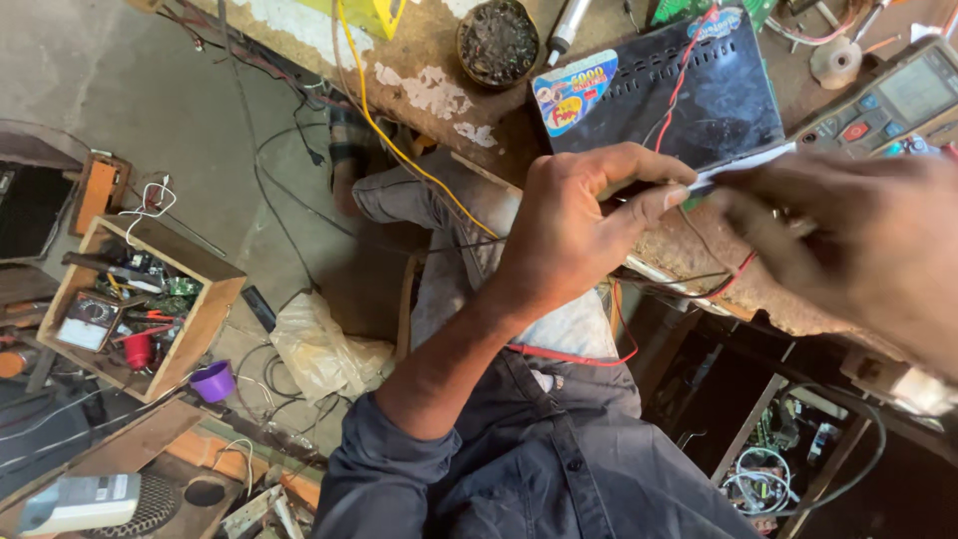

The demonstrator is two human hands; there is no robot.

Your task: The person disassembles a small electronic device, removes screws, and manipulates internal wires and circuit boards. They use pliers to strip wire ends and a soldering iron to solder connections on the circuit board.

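Bench edge crowded: black vented box (689, 95), multimeter (888, 100), round dish (497, 40), red wires (699, 284); open gap over lap below.

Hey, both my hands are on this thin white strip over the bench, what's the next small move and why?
Probably steady the right hand first. The left hand pinches the white strip sharply in view, but the right one is blurred, so it is moving. The strip hangs above the black box with red wires crossing close by, so a stray tug could snag them.

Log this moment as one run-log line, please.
left hand: pinching thin white strip | right hand: on strip's other end, blurred | below: black perforated case on workbench | multimeter beside
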